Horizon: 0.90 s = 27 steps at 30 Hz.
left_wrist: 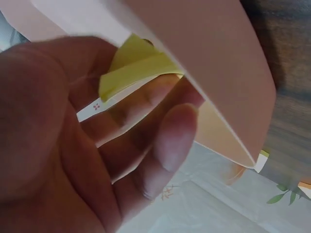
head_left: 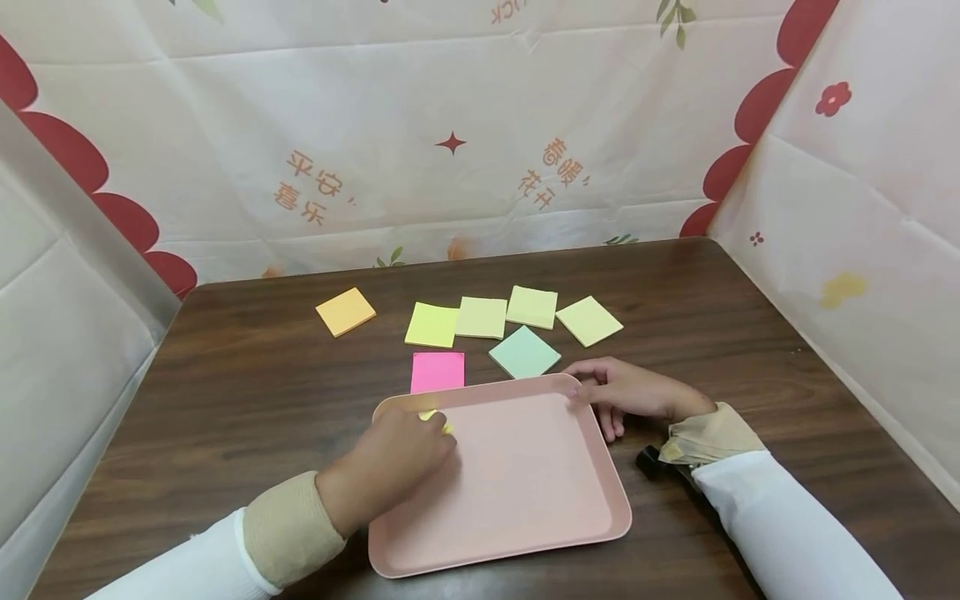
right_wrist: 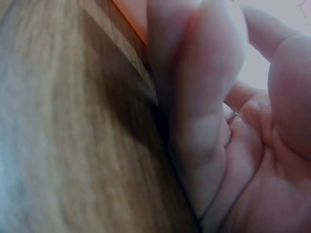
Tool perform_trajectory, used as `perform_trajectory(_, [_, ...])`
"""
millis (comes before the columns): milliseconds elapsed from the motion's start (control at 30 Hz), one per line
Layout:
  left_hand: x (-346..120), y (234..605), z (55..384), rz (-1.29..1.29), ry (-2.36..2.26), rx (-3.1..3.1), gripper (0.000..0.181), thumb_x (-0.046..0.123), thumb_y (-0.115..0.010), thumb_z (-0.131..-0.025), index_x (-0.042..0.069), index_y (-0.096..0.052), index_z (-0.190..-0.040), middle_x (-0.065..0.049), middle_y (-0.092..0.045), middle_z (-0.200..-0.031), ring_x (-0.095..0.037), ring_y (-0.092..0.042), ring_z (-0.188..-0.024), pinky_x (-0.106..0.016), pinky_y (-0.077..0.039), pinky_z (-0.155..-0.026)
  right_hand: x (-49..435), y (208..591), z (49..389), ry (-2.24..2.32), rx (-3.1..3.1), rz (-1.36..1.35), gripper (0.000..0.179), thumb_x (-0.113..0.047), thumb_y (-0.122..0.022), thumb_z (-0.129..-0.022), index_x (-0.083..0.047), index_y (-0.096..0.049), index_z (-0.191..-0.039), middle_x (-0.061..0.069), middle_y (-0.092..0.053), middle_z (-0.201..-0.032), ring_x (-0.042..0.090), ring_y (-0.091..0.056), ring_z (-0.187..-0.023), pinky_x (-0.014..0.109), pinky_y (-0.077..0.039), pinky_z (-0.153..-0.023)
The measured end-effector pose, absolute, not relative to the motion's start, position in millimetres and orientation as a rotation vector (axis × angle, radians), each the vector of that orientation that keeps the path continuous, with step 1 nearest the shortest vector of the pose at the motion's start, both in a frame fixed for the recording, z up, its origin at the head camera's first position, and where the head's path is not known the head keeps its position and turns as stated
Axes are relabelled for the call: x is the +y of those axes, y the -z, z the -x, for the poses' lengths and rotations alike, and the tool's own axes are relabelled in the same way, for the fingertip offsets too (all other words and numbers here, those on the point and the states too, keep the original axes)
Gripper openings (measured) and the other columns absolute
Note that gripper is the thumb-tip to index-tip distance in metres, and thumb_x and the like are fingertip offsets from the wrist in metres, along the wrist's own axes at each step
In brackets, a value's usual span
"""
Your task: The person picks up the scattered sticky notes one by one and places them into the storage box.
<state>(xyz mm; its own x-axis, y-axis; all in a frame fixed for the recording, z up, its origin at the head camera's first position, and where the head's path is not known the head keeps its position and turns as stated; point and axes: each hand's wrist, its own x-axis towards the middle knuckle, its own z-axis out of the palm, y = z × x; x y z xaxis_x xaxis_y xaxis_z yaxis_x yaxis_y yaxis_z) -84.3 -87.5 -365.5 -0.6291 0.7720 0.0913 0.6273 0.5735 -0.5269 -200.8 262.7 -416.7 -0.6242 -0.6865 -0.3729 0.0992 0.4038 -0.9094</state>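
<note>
My left hand (head_left: 390, 458) is over the left side of a pink tray (head_left: 525, 487). It pinches a yellow sticky note pad (left_wrist: 133, 70), which looks bent in the left wrist view; the head view shows only a bit of it past the fingers. At the tray's far right corner, my right hand (head_left: 633, 390) grips the rim, thumb on the inner side and the other fingers outside. Just beyond the tray lie a bright pink sticky note pad (head_left: 438, 371) and a mint green one (head_left: 525, 352). The right wrist view is blurred and mostly fingers.
Behind these, a bright yellow pad (head_left: 432, 324) and pale yellow pads (head_left: 481, 317) sit in a loose row. An orange pad (head_left: 346, 312) lies apart at the left. The dark wooden table (head_left: 225, 400) ends at a printed cloth (head_left: 450, 192). A black object (head_left: 649, 462) is beside my right wrist.
</note>
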Motion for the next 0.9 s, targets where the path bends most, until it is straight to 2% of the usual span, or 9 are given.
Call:
perform_trajectory(167, [-91.8,368.5,81.2,1.155,-0.604,-2.497,0.028,0.002,-0.074,-0.066,0.025,-0.058,-0.072,0.004,-0.047,-0.061,-0.011,-0.035,-0.042,-0.029,-0.024,-0.042,260.5,416.9,201.3,1.301,1.902,0.503,0.038,-0.019,-0.062,-0.098,-0.011,-0.055,-0.134,0.011,-0.067,-0.068,0.019,-0.063,-0.045,0.031,-0.051,-0.042])
perform_trajectory(233, [-93.5,368.6,79.8,1.171,-0.572,-2.488,0.033,0.003,-0.073,-0.066,0.027,-0.060,-0.084,0.004,-0.046,-0.058,-0.012,-0.038,-0.043,-0.029,-0.023,-0.042,261.0,416.4,201.9,1.292,1.906,0.502,0.037,-0.018,-0.063,-0.098,-0.011,-0.055,-0.134,0.011,-0.067,-0.070,0.019,-0.063,-0.045,0.031,-0.051,-0.043])
perform_trajectory(333, [-95.9,368.6,78.3,1.198,-0.526,-2.468,0.052,0.002,-0.072,-0.065,0.030,-0.059,-0.108,0.005,-0.043,-0.054,-0.012,-0.039,-0.044,-0.028,-0.022,-0.044,262.5,415.3,202.6,1.281,1.911,0.508,0.038,-0.018,-0.062,-0.098,-0.011,-0.055,-0.134,0.012,-0.068,-0.072,0.019,-0.063,-0.046,0.032,-0.052,-0.043])
perform_trajectory(400, [-96.8,368.2,77.6,1.215,-0.496,-2.471,0.057,0.001,-0.072,-0.065,0.028,-0.057,-0.113,0.005,-0.043,-0.053,-0.013,-0.040,-0.046,-0.027,-0.023,-0.044,263.8,414.7,202.8,1.281,1.917,0.516,0.038,-0.018,-0.062,-0.099,-0.011,-0.055,-0.135,0.012,-0.068,-0.073,0.019,-0.063,-0.046,0.032,-0.052,-0.043])
perform_trajectory(567, [-99.1,369.1,76.7,1.244,-0.468,-2.500,0.047,0.000,-0.072,-0.066,0.025,-0.056,-0.103,0.001,-0.046,-0.054,-0.017,-0.042,-0.047,-0.028,-0.032,-0.045,265.8,416.0,202.5,1.297,1.910,0.519,0.039,-0.017,-0.061,-0.099,-0.009,-0.054,-0.136,0.012,-0.067,-0.068,0.018,-0.063,-0.045,0.032,-0.052,-0.043])
perform_trajectory(700, [-101.1,371.3,77.1,1.237,-0.498,-2.490,0.045,0.001,-0.071,-0.067,0.022,-0.054,-0.103,0.002,-0.045,-0.055,-0.016,-0.041,-0.047,-0.026,-0.032,-0.045,264.8,419.2,202.3,1.307,1.896,0.511,0.039,-0.017,-0.062,-0.098,-0.009,-0.054,-0.136,0.011,-0.066,-0.065,0.018,-0.063,-0.045,0.031,-0.052,-0.043])
perform_trajectory(900, [-102.6,373.2,79.0,1.208,-0.535,-2.526,0.032,0.003,-0.076,-0.067,0.018,-0.054,-0.086,0.002,-0.048,-0.062,-0.017,-0.046,-0.049,-0.027,-0.035,-0.045,263.0,421.1,201.7,1.311,1.889,0.527,0.038,-0.017,-0.060,-0.100,-0.008,-0.053,-0.135,0.011,-0.067,-0.070,0.018,-0.064,-0.046,0.031,-0.052,-0.043])
